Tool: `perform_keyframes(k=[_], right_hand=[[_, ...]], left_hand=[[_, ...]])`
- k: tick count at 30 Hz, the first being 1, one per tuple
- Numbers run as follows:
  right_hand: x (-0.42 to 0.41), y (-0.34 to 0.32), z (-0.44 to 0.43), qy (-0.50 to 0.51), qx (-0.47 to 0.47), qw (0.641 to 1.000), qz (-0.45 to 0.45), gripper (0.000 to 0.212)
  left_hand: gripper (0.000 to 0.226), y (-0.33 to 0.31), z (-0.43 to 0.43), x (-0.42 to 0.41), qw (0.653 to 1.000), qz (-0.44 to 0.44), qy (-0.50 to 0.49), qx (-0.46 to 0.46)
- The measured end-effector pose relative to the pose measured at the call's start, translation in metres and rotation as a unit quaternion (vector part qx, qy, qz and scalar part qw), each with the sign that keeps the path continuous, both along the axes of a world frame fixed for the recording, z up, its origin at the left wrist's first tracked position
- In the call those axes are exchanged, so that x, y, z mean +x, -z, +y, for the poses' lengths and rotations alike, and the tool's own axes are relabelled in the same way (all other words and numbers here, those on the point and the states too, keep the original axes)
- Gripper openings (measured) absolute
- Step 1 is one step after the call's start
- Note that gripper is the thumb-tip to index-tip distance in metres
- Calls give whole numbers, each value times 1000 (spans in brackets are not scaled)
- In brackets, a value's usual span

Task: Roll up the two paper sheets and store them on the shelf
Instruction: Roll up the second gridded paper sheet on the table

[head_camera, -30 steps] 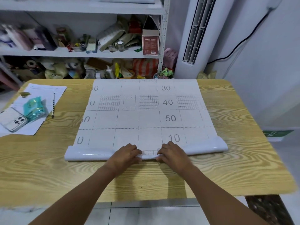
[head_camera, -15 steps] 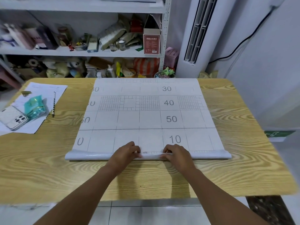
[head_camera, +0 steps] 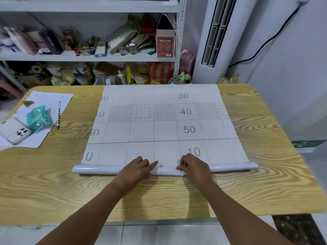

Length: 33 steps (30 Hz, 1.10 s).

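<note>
A large white sheet (head_camera: pixel 164 124) printed with grid lines and numbers lies flat across the wooden table (head_camera: pixel 265 183). Its near edge is curled into a narrow glossy roll (head_camera: pixel 99 169) that runs the sheet's full width. My left hand (head_camera: pixel 137 167) rests on the middle of the roll with its fingers fairly straight, the forefinger pointing right. My right hand (head_camera: pixel 193 167) lies just to the right, with its fingers curled over the roll. I see only one sheet surface. The white metal shelf (head_camera: pixel 92 57) stands behind the table, crowded with items.
On the table's left lie a white paper (head_camera: pixel 51 101), a phone (head_camera: pixel 16 131), a teal packet (head_camera: pixel 38 118) and a pencil (head_camera: pixel 58 114). A tall white air conditioner (head_camera: pixel 212 38) stands to the right of the shelf. A red box (head_camera: pixel 165 44) sits at the shelf's right end.
The loose curl at the sheet's near edge has tightened into a narrow roll and moved slightly away from me. Both hands moved forward with it.
</note>
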State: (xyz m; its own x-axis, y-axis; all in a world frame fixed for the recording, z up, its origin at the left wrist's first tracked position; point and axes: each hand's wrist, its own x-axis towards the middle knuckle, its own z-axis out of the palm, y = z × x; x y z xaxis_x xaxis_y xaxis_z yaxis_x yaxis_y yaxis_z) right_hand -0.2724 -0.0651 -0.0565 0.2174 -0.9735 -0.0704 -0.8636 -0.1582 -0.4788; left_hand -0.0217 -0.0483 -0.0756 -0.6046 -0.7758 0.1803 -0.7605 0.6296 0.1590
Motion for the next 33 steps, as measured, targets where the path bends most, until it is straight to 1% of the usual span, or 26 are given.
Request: perform_keyframes(k=[2, 4, 5, 7, 9, 11, 14, 17, 22, 25, 28, 30, 33], right_hand=[[1, 3, -1, -5, -37, 999, 25, 17], [0, 11, -2, -27, -109, 991, 73, 21], [0, 13, -2, -43, -128, 985, 104, 22], [-3, 18, 1, -68, -151, 979, 122, 21], [-7, 21, 7, -91, -150, 978, 114, 35], [-11, 21, 8, -115, -154, 976, 102, 42], [-11, 21, 2, -143, -169, 970, 97, 38], [-11, 22, -3, -153, -168, 970, 85, 32], [-8, 16, -7, -109, -143, 982, 50, 29], [-5, 11, -8, -91, -136, 985, 49, 29], [-5, 12, -9, -88, -133, 986, 45, 30], [-8, 15, -10, -103, -137, 984, 44, 33], [-14, 16, -10, -138, -141, 979, 55, 39]], left_hand=[[52, -2, 0, -2, 1000, 18, -2, 5], [51, -4, 0, -4, 1000, 20, -9, 5], [51, -4, 1, -4, 1000, 20, -12, 4], [51, -4, 1, -3, 1000, 18, -21, 5], [54, -4, 1, 0, 999, 9, -32, 10], [59, -5, 0, 1, 999, -9, -38, 17], [63, -6, -1, 0, 998, -14, -51, 30], [61, -4, -3, 1, 997, -4, -66, 33], [62, -1, -2, 6, 996, 22, -77, 44], [58, -1, 0, 7, 995, 43, -72, 47], [62, 3, 1, 12, 998, 26, -50, 39], [66, 6, 0, 16, 998, 12, -53, 27], [66, 10, 2, 21, 998, -9, -59, 2]])
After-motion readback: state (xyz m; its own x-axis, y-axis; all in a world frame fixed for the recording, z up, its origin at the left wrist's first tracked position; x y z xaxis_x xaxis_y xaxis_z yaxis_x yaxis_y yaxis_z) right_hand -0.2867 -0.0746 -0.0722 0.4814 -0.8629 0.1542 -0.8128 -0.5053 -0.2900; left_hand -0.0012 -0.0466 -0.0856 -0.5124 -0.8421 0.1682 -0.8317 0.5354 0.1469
